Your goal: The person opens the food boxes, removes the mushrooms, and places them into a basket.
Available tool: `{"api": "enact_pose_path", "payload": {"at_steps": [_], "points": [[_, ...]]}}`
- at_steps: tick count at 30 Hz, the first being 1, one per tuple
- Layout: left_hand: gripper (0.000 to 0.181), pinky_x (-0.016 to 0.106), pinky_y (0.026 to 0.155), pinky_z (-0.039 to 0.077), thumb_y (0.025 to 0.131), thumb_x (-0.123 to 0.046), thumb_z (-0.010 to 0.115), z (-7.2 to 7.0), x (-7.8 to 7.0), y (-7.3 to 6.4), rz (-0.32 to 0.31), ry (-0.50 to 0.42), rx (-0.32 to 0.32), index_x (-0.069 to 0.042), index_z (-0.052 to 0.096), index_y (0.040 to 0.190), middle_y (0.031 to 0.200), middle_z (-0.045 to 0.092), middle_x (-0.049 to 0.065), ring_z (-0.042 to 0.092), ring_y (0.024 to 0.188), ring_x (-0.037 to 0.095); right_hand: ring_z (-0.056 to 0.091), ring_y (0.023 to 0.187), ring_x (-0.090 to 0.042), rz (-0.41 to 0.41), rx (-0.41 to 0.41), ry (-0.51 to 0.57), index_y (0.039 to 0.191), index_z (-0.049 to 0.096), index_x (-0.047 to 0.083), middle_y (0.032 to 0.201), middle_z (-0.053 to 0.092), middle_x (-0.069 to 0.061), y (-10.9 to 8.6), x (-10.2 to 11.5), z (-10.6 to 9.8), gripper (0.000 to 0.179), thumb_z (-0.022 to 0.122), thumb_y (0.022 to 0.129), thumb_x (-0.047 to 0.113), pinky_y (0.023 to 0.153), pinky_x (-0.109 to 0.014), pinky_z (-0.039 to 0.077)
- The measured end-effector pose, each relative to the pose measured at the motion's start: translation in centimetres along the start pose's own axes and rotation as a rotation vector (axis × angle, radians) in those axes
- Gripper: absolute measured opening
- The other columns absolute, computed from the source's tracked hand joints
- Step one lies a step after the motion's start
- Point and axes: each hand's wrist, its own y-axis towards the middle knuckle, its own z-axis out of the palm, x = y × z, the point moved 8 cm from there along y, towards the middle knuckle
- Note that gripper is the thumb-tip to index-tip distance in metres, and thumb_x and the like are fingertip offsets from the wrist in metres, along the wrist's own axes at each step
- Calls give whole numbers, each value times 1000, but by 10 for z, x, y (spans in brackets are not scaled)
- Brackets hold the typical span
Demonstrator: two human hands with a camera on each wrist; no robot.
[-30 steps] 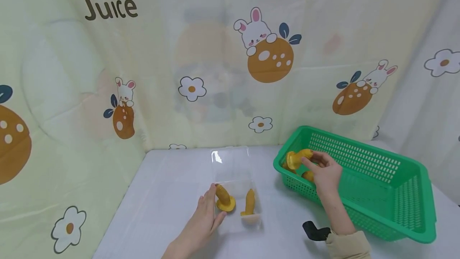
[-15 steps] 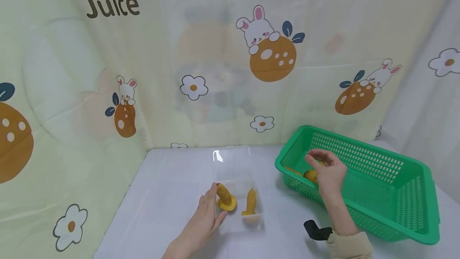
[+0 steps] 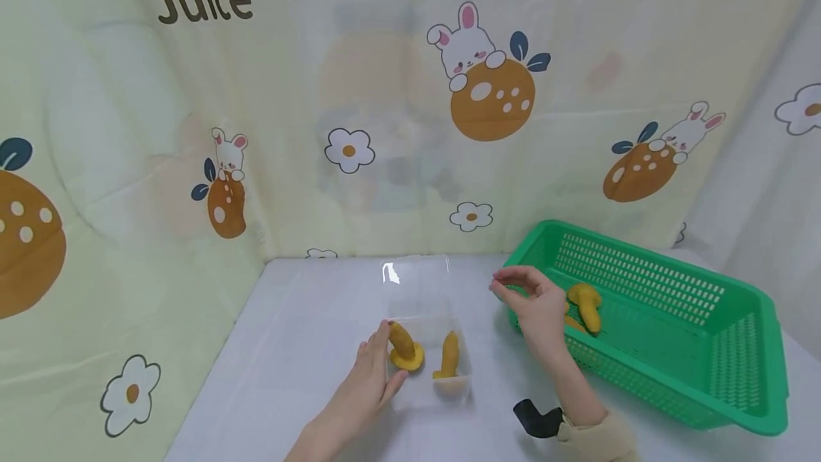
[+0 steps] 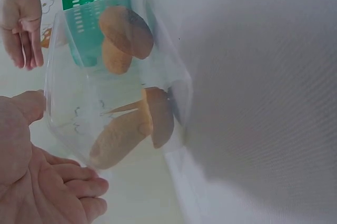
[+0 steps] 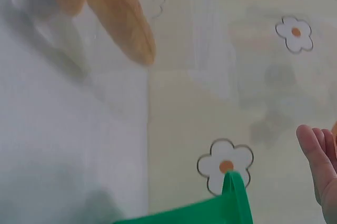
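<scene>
My left hand [image 3: 362, 376] rests with straight fingers along the left side of a clear plastic box [image 3: 420, 396]. Inside stand two yellow-brown mushrooms, one on the left [image 3: 404, 348] and one on the right [image 3: 450, 353]; both also show through the box wall in the left wrist view. My right hand [image 3: 539, 316] hovers over the left rim of a green basket [image 3: 680, 348], thumb and fingers loosely bent, with nothing visible between them. Right of that hand, a mushroom [image 3: 586, 305] lies in the basket, with more partly hidden behind the hand.
The box's clear lid [image 3: 415, 280] stands folded back behind it. A printed curtain [image 3: 385, 91] hangs along the back of the white table [image 3: 308, 334]. Beside the right sleeve [image 3: 596, 440] is a black bent piece [image 3: 537, 419].
The mushroom that my right hand held over the basket is out of its fingers. That hand has moved left to the basket's rim. My left hand stays by the box.
</scene>
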Motion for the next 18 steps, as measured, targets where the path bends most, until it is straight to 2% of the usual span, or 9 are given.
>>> {"api": "enact_pose_path", "payload": {"at_steps": [3, 6, 13, 18], "points": [[69, 48, 107, 18, 97, -26, 48, -1, -1, 0, -3, 3, 1, 12, 12, 142, 147, 18, 27, 21, 133, 38, 62, 82, -15, -21, 47, 27, 94, 66, -2, 90, 66, -10, -3, -1, 14, 21, 75, 77, 8, 66, -19, 53], [69, 48, 107, 18, 98, -26, 47, -1, -1, 0, -12, -5, 8, 12, 11, 142, 147, 18, 27, 20, 134, 37, 62, 82, -17, -4, 83, 65, 93, 65, -3, 91, 65, -13, -6, -1, 26, 20, 74, 77, 4, 69, -23, 54], [70, 48, 108, 17, 98, -30, 46, 0, 1, 1, -26, -15, 17, 10, 10, 143, 148, 18, 25, 20, 134, 37, 60, 87, -24, 61, 183, 38, 95, 63, -5, 95, 62, -19, -18, -7, 57, 20, 72, 77, -2, 75, -28, 54], [71, 48, 108, 18, 98, -30, 46, 2, 2, 1, -15, -7, 9, 10, 10, 143, 147, 20, 26, 21, 133, 37, 60, 86, -25, 85, 237, 13, 93, 64, -2, 91, 63, -15, -27, -13, 76, 20, 73, 75, -2, 74, -27, 54]]}}
